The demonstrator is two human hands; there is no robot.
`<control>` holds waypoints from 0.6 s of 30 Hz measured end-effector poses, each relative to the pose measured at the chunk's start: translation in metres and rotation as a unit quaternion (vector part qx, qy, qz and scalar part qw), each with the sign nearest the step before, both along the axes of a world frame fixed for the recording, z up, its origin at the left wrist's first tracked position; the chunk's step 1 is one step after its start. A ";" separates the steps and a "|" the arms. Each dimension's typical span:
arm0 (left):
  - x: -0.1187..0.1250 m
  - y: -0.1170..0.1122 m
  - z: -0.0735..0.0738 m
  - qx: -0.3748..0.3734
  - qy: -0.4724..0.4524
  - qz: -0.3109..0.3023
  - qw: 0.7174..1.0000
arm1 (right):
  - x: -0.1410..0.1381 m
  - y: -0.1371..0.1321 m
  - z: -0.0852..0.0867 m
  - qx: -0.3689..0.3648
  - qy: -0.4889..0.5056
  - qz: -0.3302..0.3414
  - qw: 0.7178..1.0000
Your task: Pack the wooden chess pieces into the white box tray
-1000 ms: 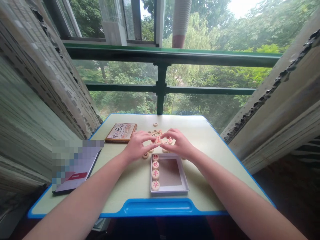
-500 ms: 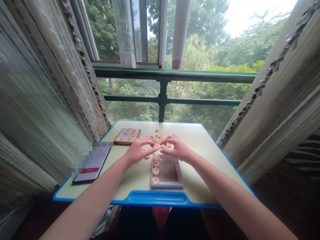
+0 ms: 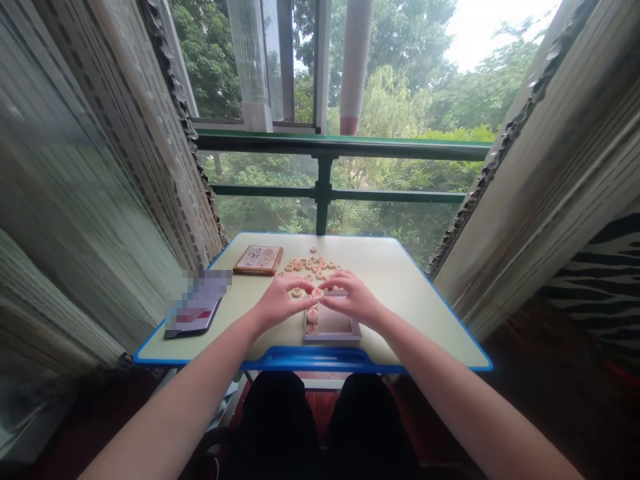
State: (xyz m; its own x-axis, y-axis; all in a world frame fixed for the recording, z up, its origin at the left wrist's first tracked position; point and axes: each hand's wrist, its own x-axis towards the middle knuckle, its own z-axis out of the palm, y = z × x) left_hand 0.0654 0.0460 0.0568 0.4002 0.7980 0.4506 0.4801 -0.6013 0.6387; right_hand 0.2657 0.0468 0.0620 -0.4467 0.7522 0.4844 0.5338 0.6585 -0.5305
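A small grey tray (image 3: 350,331) lies near the front edge of the table (image 3: 410,293), with round wooden chess pieces (image 3: 313,315) lined along its left side. My left hand (image 3: 278,303) and my right hand (image 3: 351,300) hover over the tray's far end, fingertips meeting around one round piece (image 3: 317,293) with a red character. Both hands have curled, pinching fingers. Several loose pieces (image 3: 313,265) lie scattered just beyond them.
A brown box lid (image 3: 259,259) with writing rests at the table's back left. A phone (image 3: 196,310) lies on the left side. Curtains hang close on both sides. A green railing (image 3: 325,147) and window stand behind the table. My knees show below the blue front edge.
Both hands have drawn back toward me, from the scattered pieces to the tray's far end, with a piece between the fingertips. The camera has pulled back and tilted, so the table looks smaller.
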 end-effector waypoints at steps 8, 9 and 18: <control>-0.007 -0.028 -0.013 0.019 -0.012 -0.004 1.000 | -0.009 -0.028 -0.018 0.040 -0.009 -0.023 0.999; -0.007 -0.031 -0.015 0.024 -0.010 0.000 1.000 | -0.010 -0.031 -0.021 0.052 -0.013 -0.030 0.998; -0.014 -0.041 -0.031 0.010 -0.011 0.030 0.999 | -0.014 -0.051 -0.041 0.202 -0.058 -0.072 0.975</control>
